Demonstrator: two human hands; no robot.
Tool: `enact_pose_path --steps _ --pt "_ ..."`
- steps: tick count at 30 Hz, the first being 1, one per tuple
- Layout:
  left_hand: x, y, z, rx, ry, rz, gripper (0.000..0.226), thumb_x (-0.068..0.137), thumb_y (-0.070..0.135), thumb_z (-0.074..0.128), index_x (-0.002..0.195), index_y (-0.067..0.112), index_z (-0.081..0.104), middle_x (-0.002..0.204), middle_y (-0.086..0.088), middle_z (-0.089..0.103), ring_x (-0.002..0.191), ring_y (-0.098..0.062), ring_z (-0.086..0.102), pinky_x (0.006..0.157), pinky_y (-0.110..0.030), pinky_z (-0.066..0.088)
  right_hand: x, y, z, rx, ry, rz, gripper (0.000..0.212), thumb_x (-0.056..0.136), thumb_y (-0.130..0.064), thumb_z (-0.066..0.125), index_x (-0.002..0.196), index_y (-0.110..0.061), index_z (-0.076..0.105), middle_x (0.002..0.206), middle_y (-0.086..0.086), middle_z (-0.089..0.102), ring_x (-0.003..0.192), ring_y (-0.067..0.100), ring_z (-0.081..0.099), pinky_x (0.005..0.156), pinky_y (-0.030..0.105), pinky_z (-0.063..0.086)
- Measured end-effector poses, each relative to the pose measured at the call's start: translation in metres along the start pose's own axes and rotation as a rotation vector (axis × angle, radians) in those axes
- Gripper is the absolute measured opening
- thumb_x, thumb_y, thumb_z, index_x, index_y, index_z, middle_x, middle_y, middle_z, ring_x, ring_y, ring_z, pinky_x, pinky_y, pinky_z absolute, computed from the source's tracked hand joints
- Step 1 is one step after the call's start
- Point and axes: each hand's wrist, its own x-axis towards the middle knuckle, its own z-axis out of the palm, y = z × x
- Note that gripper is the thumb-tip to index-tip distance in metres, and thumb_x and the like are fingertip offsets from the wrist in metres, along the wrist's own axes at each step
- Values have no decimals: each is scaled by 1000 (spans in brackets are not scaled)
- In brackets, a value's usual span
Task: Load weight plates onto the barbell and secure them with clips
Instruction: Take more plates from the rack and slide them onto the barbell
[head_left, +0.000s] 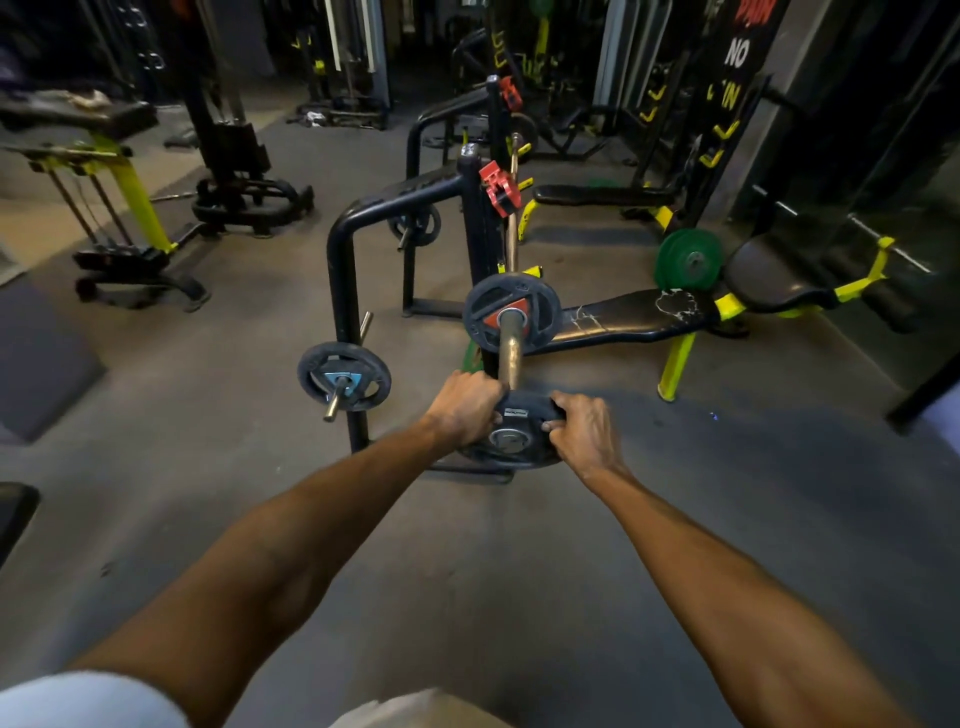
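Both hands, left (464, 409) and right (584, 429), clamped on round black rubber weight plate (514, 434) at near end of worn steel barbell sleeve (510, 354); another black plate with red insert (511, 310) already loaded farther along.

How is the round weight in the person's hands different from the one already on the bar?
The held plate is gripped on both sides by the left hand and right hand, at the near tip of the barbell; the loaded plate sits far up the sleeve, untouched. The loaded plate shows a red patch near its hole; the held plate shows a small white label. Both are black, round, with cut-out openings.
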Motion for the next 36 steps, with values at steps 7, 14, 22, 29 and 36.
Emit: enact_pose_path --steps 7,14,22,29,36 --pt "-13 1 29 -29 71 -8 90 87 27 75 158 14 23 158 -15 37 140 -30 44 117 -44 36 6 10 21 -18 72 -168 67 85 -10 76 147 -11 51 142 14 59 131 33 58 103 43 52" --pt "-20 -8 66 29 152 69 123 80 16 81 162 21 -10 168 -16 -18 156 -36 -12 125 -46 -2 -13 26 65 -214 34 -304 126 77 -14 86 164 -8 -5 171 21 -11 160 37 -6 127 54 21" --pt "22 -40 87 -68 258 68 122 72 23 88 163 14 6 169 -19 -6 156 -41 -2 124 -52 14 38 31 77 -308 59 -367 106 84 -11 63 163 -7 -7 171 23 -5 159 41 -5 127 58 18" --pt "92 -79 98 -19 244 51 116 80 28 81 163 16 0 169 -19 -9 156 -38 -8 128 -54 9 114 32 87 -325 44 -363 101 82 -8 55 163 -8 -5 171 21 -8 159 39 -6 128 57 15" --pt "148 -111 109 47 256 87 110 85 27 75 162 17 -3 169 -21 -3 156 -40 -3 127 -56 11 174 39 103 -313 71 -353 119 79 -6 72 162 -10 -14 169 18 -17 159 40 -5 128 59 12"
